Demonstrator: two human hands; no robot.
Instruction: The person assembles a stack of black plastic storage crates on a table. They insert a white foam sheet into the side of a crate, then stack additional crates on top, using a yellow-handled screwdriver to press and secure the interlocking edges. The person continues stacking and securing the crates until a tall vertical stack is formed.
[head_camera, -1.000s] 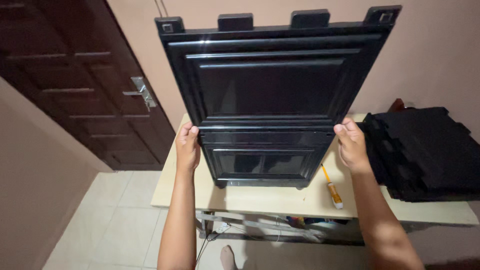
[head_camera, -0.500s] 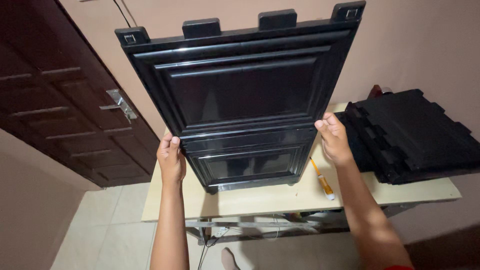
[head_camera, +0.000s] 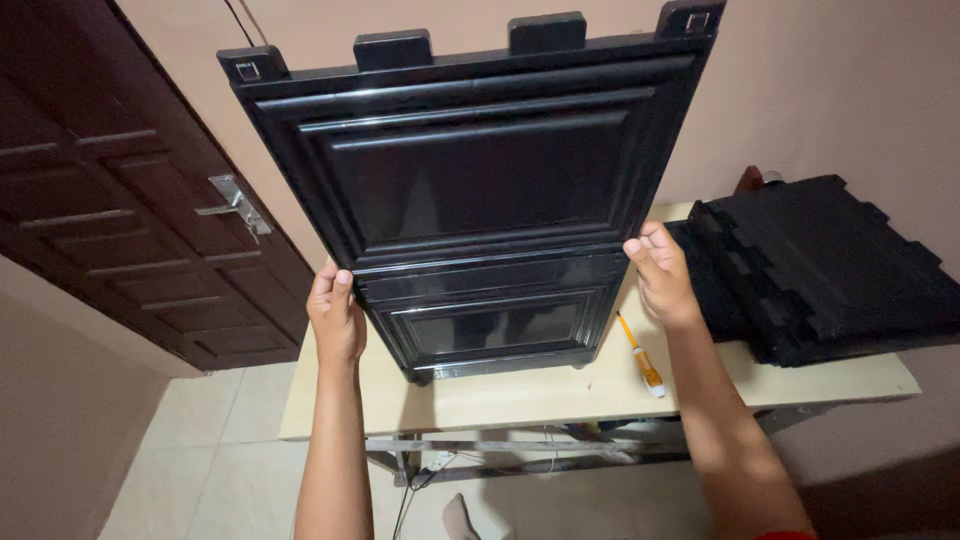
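Both hands steady a tall black plastic panel (head_camera: 470, 190) upright on the table (head_camera: 520, 395).
Left hand (head_camera: 335, 315) and right hand (head_camera: 660, 275) each clasp a side edge; lowering it squarely looks next.

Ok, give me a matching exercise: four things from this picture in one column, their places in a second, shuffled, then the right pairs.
Things:
1. black panel
2. screwdriver
3. stack of black panels
4. door handle

Places:
A. piled on the right end of the table
B. on the dark wooden door at the left
C. held upright between the left hand and the right hand
D. lying flat on the table below the right hand

Pairs: 1-C, 2-D, 3-A, 4-B
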